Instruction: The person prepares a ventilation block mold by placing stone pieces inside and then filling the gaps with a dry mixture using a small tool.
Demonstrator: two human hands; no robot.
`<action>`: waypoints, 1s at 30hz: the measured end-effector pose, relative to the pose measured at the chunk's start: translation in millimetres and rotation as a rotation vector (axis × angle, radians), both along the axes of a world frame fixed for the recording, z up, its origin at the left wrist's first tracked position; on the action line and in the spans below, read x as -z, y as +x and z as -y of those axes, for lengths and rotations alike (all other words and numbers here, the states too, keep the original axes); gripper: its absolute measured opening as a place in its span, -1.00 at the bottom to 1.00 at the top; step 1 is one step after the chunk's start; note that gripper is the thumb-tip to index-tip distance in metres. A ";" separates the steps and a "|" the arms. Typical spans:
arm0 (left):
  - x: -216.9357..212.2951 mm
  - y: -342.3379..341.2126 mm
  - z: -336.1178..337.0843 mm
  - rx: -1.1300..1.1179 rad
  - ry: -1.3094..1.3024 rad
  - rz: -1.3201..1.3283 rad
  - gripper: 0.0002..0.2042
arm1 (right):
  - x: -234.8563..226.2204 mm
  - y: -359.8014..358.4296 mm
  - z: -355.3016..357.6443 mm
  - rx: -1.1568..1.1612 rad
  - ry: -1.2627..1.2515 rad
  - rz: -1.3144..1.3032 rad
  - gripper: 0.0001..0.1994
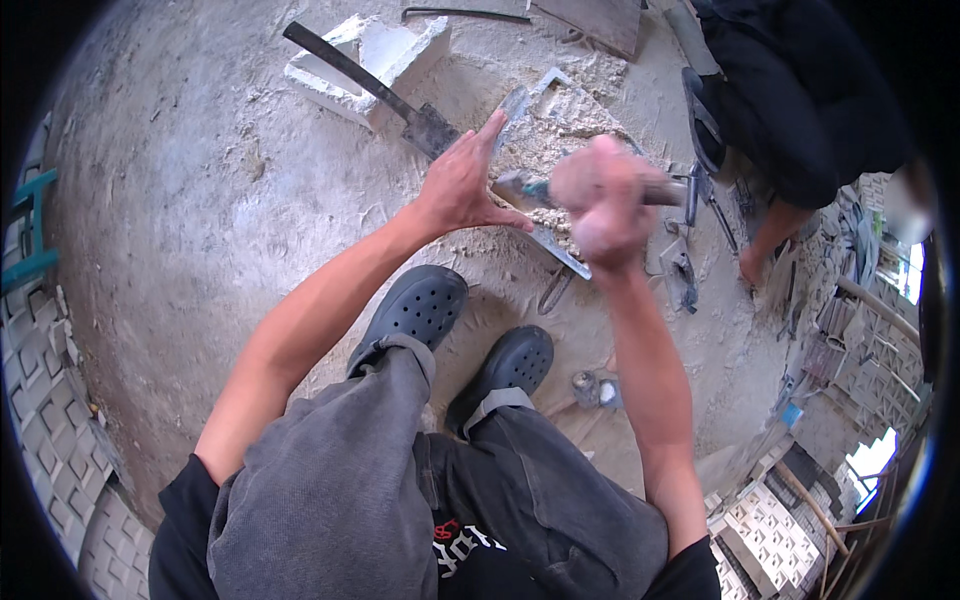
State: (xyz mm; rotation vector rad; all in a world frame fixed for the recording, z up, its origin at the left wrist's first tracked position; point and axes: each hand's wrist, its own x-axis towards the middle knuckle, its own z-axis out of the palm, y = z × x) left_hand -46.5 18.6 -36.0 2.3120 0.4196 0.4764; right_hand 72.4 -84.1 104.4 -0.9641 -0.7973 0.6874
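A rectangular metal frame (568, 258) lies on the dusty floor, filled with a pale, crumbly mortar-like mix (535, 140). My left hand (462, 187) is open at the frame's left side, thumb and fingers spread along its edges. My right hand (603, 205), blurred by motion, is closed round the handle of what looks like a trowel (512, 188). Its grey blade points left, over the mix near my left thumb. Beyond my left hand lies a dark flat bar (345, 65) with a wider plate at its near end. The hand partly hides that plate.
A white broken-looking block (410, 50) sits behind the bar. Another person (790, 100) in dark clothes crouches at the far right, beside scattered metal tools (683, 265). Patterned tiles (775, 535) lie at lower right; a teal stool (35, 230) stands left. My clogs (425, 305) are near the frame.
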 end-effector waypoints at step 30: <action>-7.5 -0.3 2.8 0.011 -0.047 -0.045 0.53 | 0.0 4.5 0.0 0.035 -0.057 0.066 -0.52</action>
